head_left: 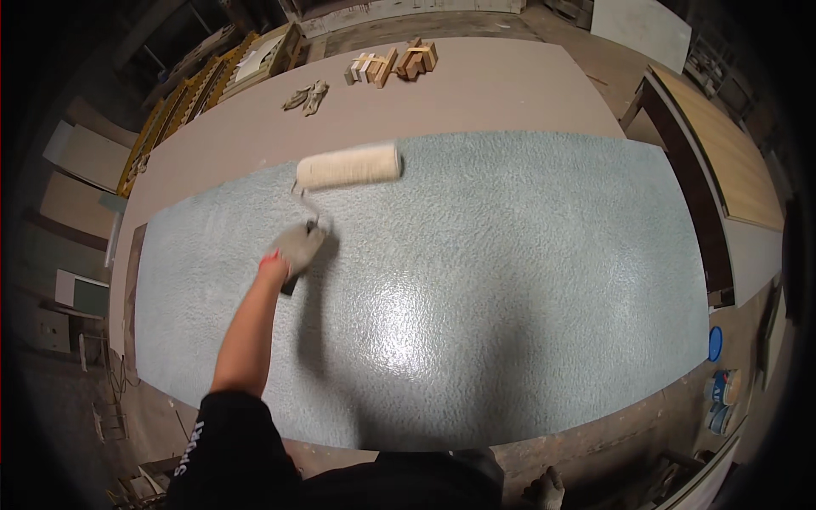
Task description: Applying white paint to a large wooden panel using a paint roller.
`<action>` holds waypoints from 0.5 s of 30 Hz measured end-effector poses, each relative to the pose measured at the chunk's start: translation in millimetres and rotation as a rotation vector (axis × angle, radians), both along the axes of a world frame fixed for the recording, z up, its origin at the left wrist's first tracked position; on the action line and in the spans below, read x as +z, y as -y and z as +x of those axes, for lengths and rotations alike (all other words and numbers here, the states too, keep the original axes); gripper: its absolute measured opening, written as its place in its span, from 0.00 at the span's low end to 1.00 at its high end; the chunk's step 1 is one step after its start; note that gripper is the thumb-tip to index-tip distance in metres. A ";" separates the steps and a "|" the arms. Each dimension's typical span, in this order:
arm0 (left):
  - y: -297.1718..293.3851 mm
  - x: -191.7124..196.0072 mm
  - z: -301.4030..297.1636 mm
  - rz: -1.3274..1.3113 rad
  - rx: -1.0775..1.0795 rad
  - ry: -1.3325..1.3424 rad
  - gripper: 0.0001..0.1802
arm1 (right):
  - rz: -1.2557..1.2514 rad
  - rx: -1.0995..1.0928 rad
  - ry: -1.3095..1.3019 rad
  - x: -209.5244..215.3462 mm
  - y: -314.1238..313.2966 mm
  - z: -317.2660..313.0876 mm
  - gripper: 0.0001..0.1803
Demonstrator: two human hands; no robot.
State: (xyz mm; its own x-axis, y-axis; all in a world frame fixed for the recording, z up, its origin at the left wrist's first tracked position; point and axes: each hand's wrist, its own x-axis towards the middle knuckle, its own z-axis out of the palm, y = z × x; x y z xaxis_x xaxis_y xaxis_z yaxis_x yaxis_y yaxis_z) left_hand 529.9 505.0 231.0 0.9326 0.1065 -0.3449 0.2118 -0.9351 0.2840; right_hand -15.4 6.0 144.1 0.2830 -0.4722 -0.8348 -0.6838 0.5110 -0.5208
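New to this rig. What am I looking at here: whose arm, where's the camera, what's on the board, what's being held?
There is no machine here: a person works with their hands, and the one picture comes from a wide fisheye camera worn on their head, looking down. That is why straight edges bend near the rim.

The arm coming up from the lower edge is the person's own. Which arm it is I cannot tell for sure; it enters on the left side. The gloved hand has its fingers closed around the handle of a paint roller, whose pale sleeve rests on a large flat panel. Most of the panel is covered by a wet, shiny, stippled grey coat; the far strip is bare.

On that bare strip lie a pair of gloves and a small heap of wood blocks. Another gloved hand shows at the bottom edge, holding nothing visible.
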 end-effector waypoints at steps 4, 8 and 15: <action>-10.4 11.0 -128.7 0.019 0.119 -0.123 0.31 | -0.089 -0.088 -0.011 -0.6 -3.4 -19.5 0.16; 7.7 26.2 -123.7 -0.041 0.187 -0.193 0.30 | -0.091 -0.141 -0.044 -3.6 2.1 -51.3 0.14; 4.5 13.4 53.8 -0.173 0.207 -0.060 0.29 | -0.085 -0.115 0.030 -5.5 13.7 -53.9 0.24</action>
State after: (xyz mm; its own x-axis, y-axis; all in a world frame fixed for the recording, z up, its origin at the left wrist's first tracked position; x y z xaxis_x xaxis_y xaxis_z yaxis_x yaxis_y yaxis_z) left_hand 583.7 500.5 244.4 0.8746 0.2277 -0.4281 0.4146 -0.8089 0.4169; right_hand -69.2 -7.7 138.5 0.2469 -0.5717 -0.7824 -0.6067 0.5384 -0.5848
